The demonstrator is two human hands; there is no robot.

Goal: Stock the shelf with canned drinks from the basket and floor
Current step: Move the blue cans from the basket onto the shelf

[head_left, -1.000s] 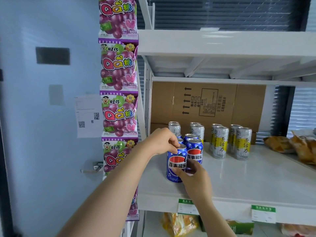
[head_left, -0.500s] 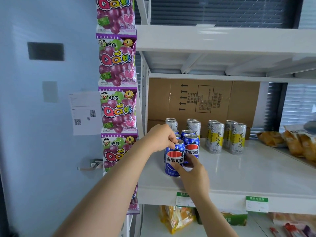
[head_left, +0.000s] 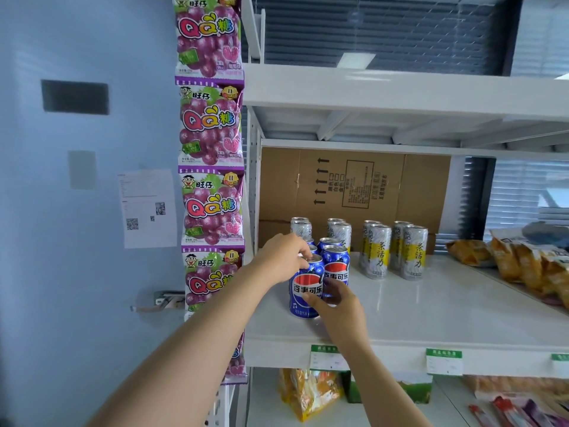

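Note:
A blue cola can (head_left: 303,295) stands at the front left of the white shelf (head_left: 431,306). My left hand (head_left: 284,261) grips its top rim from the left. My right hand (head_left: 337,306) holds its lower body from the front right, fingers curled round it. A second blue can (head_left: 337,266) stands right behind it, with more blue cans (head_left: 328,242) further back, partly hidden. Tall silver and yellow cans (head_left: 377,249) stand in rows toward the back.
A cardboard box (head_left: 354,183) fills the shelf's back. Snack bags (head_left: 529,263) lie at the right. A strip of purple candy packets (head_left: 211,192) hangs on the left post. Price tags (head_left: 443,360) line the front edge; more snack bags (head_left: 309,391) lie below.
Both hands stay on the front blue can. The can has turned slightly, and the view has shifted a little downward and closer.

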